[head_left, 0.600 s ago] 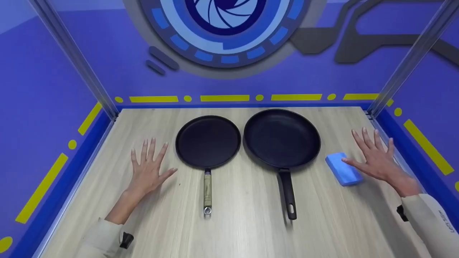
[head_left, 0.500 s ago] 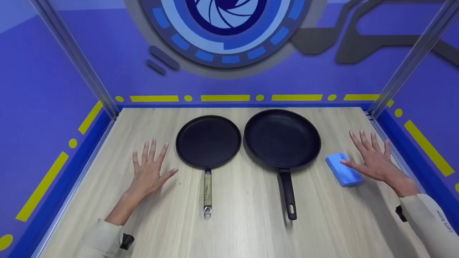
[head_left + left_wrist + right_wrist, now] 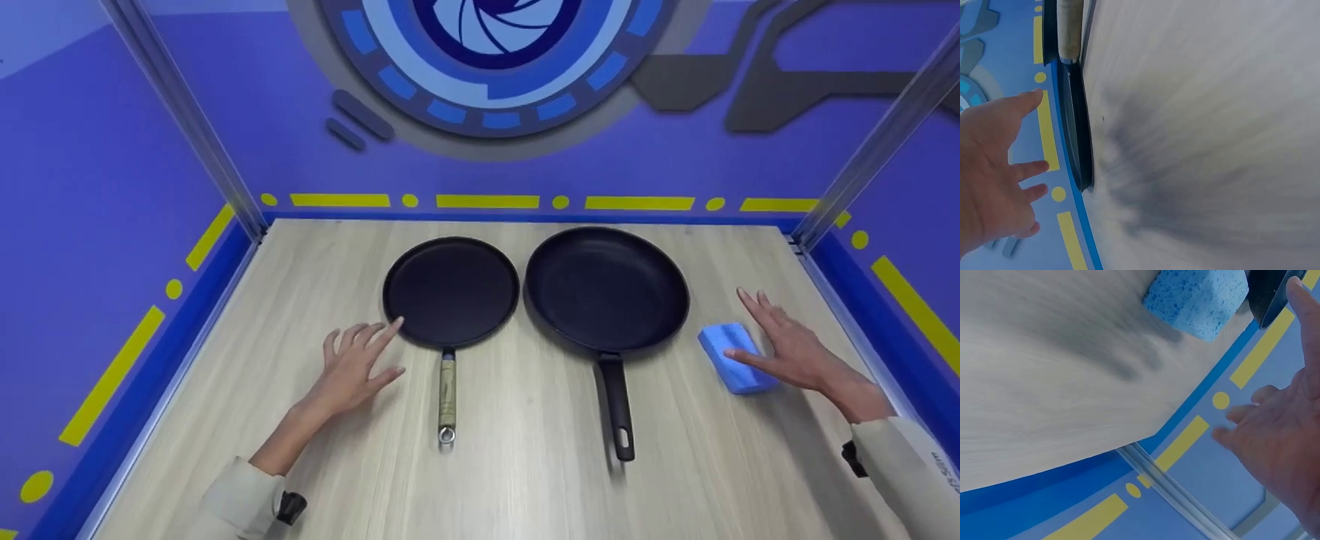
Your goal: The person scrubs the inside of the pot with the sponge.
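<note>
A flat black crepe pan (image 3: 451, 291) with a wood-look handle (image 3: 447, 391) and a ring at its end lies left of centre. To its right is a deeper black frying pan (image 3: 607, 289) with a black handle (image 3: 616, 409). My left hand (image 3: 349, 380) hovers left of the crepe pan, fingers spread, the index tip overlapping the rim in the head view. My right hand (image 3: 799, 356) is over the right side, its thumb overlapping a blue sponge (image 3: 742, 375). In the right wrist view that hand is apart from the sponge (image 3: 1199, 301). Both hands hold nothing.
The light wood table (image 3: 525, 480) is walled by blue panels (image 3: 480, 176) with yellow markings at the back and both sides. Metal posts (image 3: 184, 112) stand at the back corners. Both pan handles point toward the front.
My left hand has moved right, toward the crepe pan, and its fingers have bent a little. My right hand has tilted, its fingers closer together. The head view has shifted slightly.
</note>
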Motion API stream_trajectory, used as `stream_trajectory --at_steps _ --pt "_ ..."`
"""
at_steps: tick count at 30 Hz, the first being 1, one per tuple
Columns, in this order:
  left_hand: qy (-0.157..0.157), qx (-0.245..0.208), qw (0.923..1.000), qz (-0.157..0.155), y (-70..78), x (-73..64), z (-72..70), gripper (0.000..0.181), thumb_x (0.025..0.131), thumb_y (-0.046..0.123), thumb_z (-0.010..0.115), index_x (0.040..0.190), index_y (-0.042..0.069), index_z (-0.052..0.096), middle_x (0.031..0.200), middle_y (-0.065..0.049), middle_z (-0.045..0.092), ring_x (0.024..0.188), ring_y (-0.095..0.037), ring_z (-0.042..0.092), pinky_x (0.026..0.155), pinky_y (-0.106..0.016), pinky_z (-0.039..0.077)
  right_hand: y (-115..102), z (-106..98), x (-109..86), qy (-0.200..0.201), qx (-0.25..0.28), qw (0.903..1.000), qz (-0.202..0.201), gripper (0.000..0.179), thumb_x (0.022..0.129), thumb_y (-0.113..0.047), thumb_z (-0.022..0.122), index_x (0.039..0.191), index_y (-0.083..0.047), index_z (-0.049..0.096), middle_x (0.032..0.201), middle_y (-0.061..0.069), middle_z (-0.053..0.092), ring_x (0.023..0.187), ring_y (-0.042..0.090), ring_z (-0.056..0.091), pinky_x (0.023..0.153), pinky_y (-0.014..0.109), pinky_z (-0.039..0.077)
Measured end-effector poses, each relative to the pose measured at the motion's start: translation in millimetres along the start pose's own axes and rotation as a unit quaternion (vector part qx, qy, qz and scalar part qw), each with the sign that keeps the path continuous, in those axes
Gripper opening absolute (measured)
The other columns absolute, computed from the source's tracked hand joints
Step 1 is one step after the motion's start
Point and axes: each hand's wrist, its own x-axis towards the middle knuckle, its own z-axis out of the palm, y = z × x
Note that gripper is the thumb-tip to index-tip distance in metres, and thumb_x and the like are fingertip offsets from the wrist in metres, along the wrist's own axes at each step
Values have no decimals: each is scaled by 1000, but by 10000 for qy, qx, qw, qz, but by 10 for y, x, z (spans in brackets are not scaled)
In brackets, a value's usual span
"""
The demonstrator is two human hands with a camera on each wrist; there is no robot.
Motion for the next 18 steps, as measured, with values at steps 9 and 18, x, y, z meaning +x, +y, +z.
stream_trajectory --at_steps 9,18 --pt "-921 -1873 9779 -107 194 14 78 58 102 27 64 150 0 47 122 -21 68 98 -31 68 82 -37 58 20 96 -32 -272 117 9995 79 95 94 -38 74 161 -1 18 155 41 29 137 64 33 103 81 30" --pt "-1940 -3433 9143 -921 470 20 299 67 102 24 65 156 -3 35 108 -18 68 77 -28 71 54 -35 60 31 185 -23 -373 -242 9986 291 95 87 -40 81 151 11 32 141 43 38 115 58 50 92 74 47"
